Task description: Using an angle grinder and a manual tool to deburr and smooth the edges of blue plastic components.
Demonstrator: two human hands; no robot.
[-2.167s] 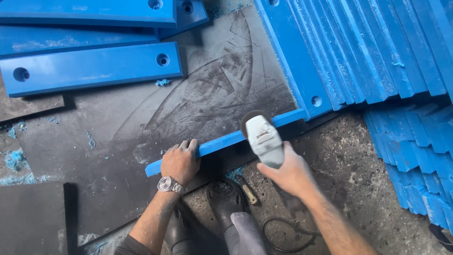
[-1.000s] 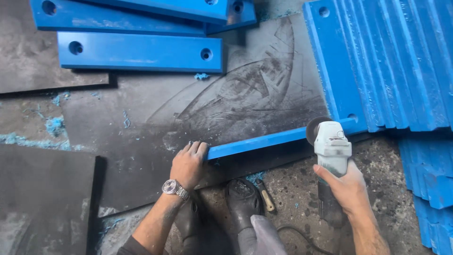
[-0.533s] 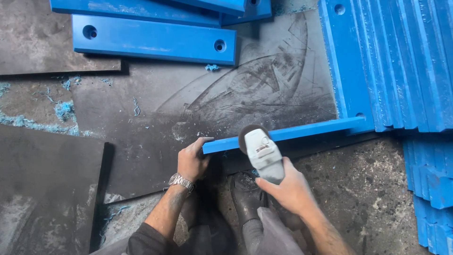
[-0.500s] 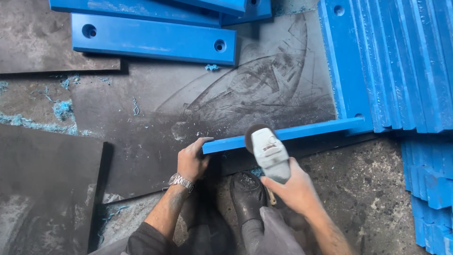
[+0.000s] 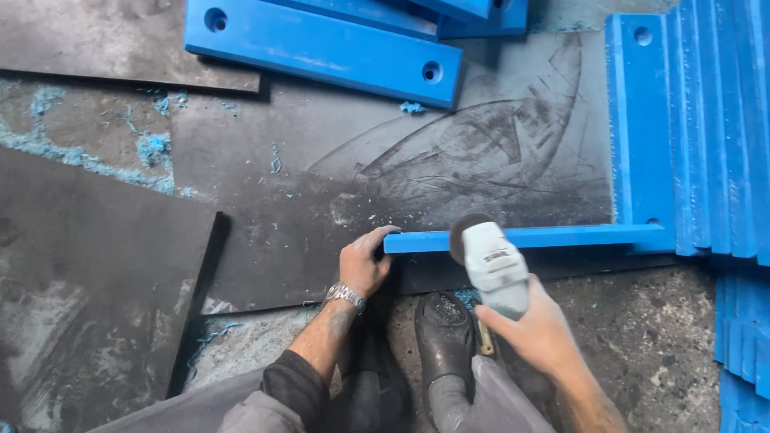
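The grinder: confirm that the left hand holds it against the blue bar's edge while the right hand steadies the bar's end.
The hands are swapped. In the head view the right hand holds the grinder against the blue bar's edge, while the left hand, the one with the wristwatch, steadies the bar's end.

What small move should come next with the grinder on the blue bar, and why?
Probably slide the grinder a little further right along the blue bar. Its disc sits near the bar's left end, most of the edge lies to the right, and the left hand steadies that left end while the right hand holds the tool.
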